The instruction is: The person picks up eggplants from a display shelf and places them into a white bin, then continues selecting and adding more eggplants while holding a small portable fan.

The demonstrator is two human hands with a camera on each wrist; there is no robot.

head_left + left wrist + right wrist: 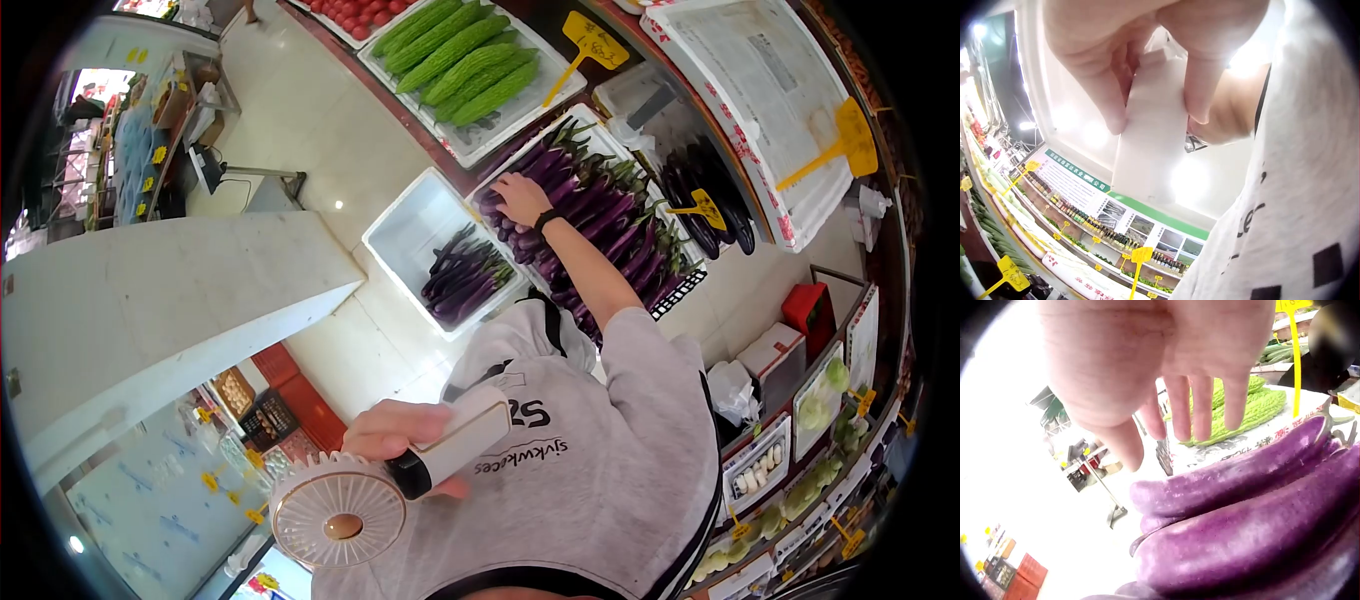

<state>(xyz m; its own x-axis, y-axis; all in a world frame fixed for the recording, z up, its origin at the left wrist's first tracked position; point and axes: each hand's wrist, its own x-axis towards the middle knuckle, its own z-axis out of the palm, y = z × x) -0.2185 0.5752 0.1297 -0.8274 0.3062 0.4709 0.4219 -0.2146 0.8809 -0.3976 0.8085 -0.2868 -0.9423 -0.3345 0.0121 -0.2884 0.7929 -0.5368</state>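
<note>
In the head view my left hand [395,430] grips the white handle [470,435] of a small fan [340,510], held before the shirt. The left wrist view shows that hand [1160,37] with fingers and thumb on either side of the white handle [1150,131]. My right hand [520,200], wearing a black wristband, is at the upper left of a crate of purple eggplants [605,215]. In the right wrist view its fingers [1200,406] extend fairly straight above long eggplants [1241,531]; nothing is seen in its grasp, and contact is unclear.
Beside the crate, a white foam box [400,235] on the floor holds darker eggplants [465,280]. Bitter melons [465,65] lie in a tray beyond. Yellow price tags [595,40] stand among the produce, and dark eggplants [690,200] lie to the right.
</note>
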